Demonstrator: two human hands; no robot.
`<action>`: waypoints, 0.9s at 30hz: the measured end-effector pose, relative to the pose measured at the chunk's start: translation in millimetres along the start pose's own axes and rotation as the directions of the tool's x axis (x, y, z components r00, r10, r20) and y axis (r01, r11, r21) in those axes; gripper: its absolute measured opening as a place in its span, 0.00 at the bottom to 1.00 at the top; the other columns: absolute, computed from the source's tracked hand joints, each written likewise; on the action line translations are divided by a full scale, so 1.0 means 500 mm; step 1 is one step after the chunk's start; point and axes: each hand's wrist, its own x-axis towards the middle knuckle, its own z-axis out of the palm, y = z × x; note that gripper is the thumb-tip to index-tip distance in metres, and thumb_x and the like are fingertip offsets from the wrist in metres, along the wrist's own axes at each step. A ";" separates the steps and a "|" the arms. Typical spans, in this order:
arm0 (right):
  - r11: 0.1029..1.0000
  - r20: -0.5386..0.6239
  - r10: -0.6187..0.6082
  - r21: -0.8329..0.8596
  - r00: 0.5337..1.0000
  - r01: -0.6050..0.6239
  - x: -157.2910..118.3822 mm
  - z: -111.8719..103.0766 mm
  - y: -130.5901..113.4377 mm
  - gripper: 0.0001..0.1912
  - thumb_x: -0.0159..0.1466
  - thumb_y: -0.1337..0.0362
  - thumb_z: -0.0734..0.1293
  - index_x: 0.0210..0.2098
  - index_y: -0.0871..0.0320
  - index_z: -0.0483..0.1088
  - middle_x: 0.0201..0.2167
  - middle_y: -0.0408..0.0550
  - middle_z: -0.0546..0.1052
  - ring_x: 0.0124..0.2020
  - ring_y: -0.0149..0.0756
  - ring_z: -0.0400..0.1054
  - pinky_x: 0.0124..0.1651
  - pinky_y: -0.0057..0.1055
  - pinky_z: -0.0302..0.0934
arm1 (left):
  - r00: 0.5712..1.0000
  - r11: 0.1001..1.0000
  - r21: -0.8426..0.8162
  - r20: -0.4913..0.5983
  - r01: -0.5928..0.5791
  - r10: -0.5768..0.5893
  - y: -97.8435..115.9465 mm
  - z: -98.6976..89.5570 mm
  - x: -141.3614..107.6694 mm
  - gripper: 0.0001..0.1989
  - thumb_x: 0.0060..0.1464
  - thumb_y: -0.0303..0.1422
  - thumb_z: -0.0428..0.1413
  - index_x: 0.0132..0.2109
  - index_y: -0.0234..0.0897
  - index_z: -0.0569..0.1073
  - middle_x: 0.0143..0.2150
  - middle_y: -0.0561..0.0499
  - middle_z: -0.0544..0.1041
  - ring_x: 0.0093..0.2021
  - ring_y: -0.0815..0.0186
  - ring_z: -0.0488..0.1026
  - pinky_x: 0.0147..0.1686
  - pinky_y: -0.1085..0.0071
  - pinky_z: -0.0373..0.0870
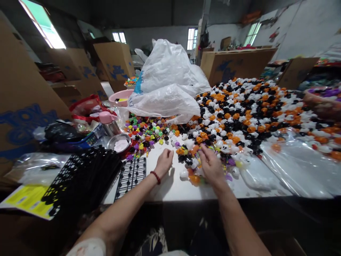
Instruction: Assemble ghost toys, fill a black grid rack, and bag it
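Observation:
My left hand [164, 161], with a dark red bead bracelet [155, 177] at its wrist, hovers over the white table [160, 190]. Its fingers are curled closed, and whatever may be inside is hidden. To the right, my right hand [212, 166] reaches into a loose group of small toy figures [188, 160] in orange, black, white and purple. Its fingers are drawn together and slightly blurred; what they hold cannot be made out. A black plastic grid tray [131, 175] lies flat left of my left hand.
Stacked black grids [82, 174] stand at the left, near a pink-lidded flask [108, 122] and a metal bowl [119, 144]. A large heap of pumpkin, ghost and black figures [239, 110] fills the right. Behind are a white sack [169, 67] and clear plastic bags [298, 167] lie at right.

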 end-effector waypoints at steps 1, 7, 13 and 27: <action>0.994 -0.090 -0.023 -0.106 0.996 0.013 0.023 -0.014 0.010 0.24 0.67 0.55 0.60 0.59 0.60 0.67 0.56 0.60 0.70 0.57 0.51 0.63 0.60 0.55 0.56 | 0.999 0.999 0.035 -0.038 -0.025 0.026 0.001 -0.004 0.040 0.14 0.61 0.42 0.48 0.43 0.36 0.70 0.41 0.43 0.73 0.43 0.58 0.70 0.45 0.63 0.65; 0.978 -0.014 -0.148 -0.148 0.989 0.144 -0.016 -0.006 0.017 0.20 0.68 0.59 0.59 0.57 0.59 0.68 0.60 0.61 0.66 0.62 0.50 0.59 0.62 0.53 0.57 | 0.991 0.839 0.540 -0.058 -0.068 0.118 -0.025 -0.012 0.236 0.27 0.57 0.38 0.55 0.63 0.39 0.61 0.67 0.34 0.52 0.68 0.42 0.43 0.60 0.45 0.50; 0.997 0.253 -0.078 0.007 0.964 0.079 -0.169 0.067 0.006 0.16 0.68 0.65 0.59 0.52 0.57 0.71 0.60 0.59 0.66 0.61 0.47 0.62 0.61 0.46 0.62 | 0.971 0.762 0.602 0.153 -0.238 0.182 -0.076 0.003 0.263 0.16 0.56 0.34 0.55 0.52 0.41 0.71 0.59 0.39 0.61 0.63 0.47 0.53 0.58 0.51 0.57; 0.988 0.426 -0.144 0.117 0.893 0.103 -0.177 0.181 -0.042 0.13 0.66 0.68 0.61 0.48 0.57 0.72 0.54 0.57 0.71 0.54 0.42 0.69 0.56 0.41 0.66 | 0.939 0.932 0.143 -0.038 -0.334 0.343 -0.145 -0.088 0.068 0.12 0.57 0.32 0.55 0.49 0.39 0.72 0.58 0.43 0.66 0.61 0.59 0.62 0.61 0.61 0.58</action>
